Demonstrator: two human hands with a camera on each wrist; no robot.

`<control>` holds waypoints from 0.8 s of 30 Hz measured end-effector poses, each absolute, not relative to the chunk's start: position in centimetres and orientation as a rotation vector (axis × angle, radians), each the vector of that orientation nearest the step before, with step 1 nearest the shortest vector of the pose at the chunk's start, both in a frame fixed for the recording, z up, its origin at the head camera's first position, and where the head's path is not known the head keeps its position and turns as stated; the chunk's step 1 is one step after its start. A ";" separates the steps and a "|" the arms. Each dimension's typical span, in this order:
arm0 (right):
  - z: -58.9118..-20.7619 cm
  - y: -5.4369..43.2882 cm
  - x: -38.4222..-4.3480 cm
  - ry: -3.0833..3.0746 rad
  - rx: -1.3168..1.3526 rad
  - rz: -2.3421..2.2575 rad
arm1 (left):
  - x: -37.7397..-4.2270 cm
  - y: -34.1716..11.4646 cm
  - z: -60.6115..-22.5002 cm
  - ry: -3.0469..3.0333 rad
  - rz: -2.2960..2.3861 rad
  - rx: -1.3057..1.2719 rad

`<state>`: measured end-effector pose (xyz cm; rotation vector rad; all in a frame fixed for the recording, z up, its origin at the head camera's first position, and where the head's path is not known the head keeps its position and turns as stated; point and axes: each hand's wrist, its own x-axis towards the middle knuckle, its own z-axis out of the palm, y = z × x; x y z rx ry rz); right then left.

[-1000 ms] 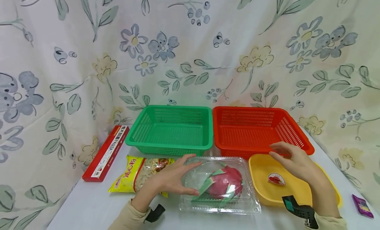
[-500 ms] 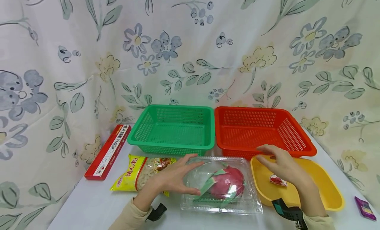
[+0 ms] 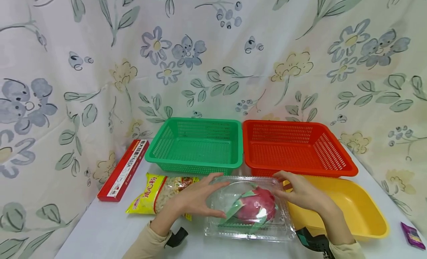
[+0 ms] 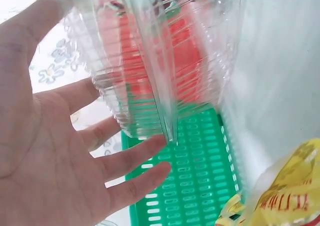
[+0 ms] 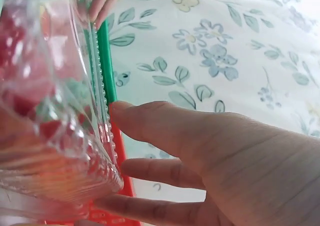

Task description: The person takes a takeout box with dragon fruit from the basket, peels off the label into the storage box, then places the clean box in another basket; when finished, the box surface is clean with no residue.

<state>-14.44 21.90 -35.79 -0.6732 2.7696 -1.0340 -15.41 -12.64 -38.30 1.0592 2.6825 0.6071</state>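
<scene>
A clear plastic clamshell box (image 3: 247, 229) lies near the table's front, with a red dragon fruit (image 3: 258, 205) with green scales visible inside. At its left side is my left hand (image 3: 197, 199), thumb and fingers spread, touching or very close to the plastic. The left wrist view shows these fingers (image 4: 130, 183) long and apart beside the ridged wall. From the right, my right hand (image 3: 305, 192) reaches the box's far right corner. In the right wrist view its thumb (image 5: 145, 118) and fingers are extended beside the rim; contact is hard to tell.
Behind stand a green basket (image 3: 197, 166) and a red basket (image 3: 300, 171). A yellow tray (image 3: 363, 214) sits under my right forearm. Left lie a yellow pasta bag (image 3: 153, 196) and a red pasta box (image 3: 123, 170); a small purple packet (image 3: 413, 235) lies far right.
My right hand has moved left from above the yellow tray to the clamshell box's right edge. My left hand stays at the box's left side. The whole view shifts slightly.
</scene>
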 end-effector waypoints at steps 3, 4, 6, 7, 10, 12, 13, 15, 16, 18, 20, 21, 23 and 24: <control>-35.9 21.7 -14.4 2.771 -0.663 -1.029 | -15.7 -13.0 -37.8 2.717 0.631 1.071; -35.9 21.7 -14.4 2.775 -0.659 -1.027 | -15.9 -13.3 -37.6 2.734 0.652 1.077; -35.9 21.6 -14.4 2.778 -0.655 -1.027 | -16.2 -13.9 -37.1 2.780 0.695 1.089; -35.9 21.6 -14.4 2.778 -0.652 -1.025 | -16.3 -14.3 -36.9 2.812 0.720 1.090; -36.0 21.5 -14.4 2.779 -0.645 -1.021 | -17.0 -15.6 -36.5 2.946 0.752 1.071; -36.0 21.4 -14.4 2.778 -0.642 -1.021 | -17.6 -16.6 -36.5 3.069 0.751 1.033; -36.0 21.4 -14.4 2.777 -0.639 -1.022 | -17.9 -17.2 -36.6 3.133 0.744 1.001; -36.0 21.3 -14.4 2.776 -0.637 -1.022 | -18.6 -18.3 -36.8 3.249 0.731 0.910; -36.0 21.3 -14.3 2.775 -0.638 -1.022 | -18.9 -18.9 -36.9 3.301 0.722 0.858; -36.0 21.3 -14.3 2.777 -0.637 -1.020 | -19.5 -20.0 -37.2 3.378 0.702 0.710; -36.1 21.2 -14.3 2.780 -0.648 -1.016 | -20.0 -21.1 -37.5 3.419 0.687 0.552; -36.1 21.2 -14.3 2.783 -0.647 -1.015 | -20.2 -21.6 -37.7 3.434 0.675 0.476; -36.1 21.1 -14.3 2.793 -0.652 -1.009 | -20.7 -22.5 -38.1 3.448 0.668 0.338; -36.1 21.1 -14.2 2.797 -0.654 -1.005 | -20.8 -22.9 -38.3 3.448 0.674 0.283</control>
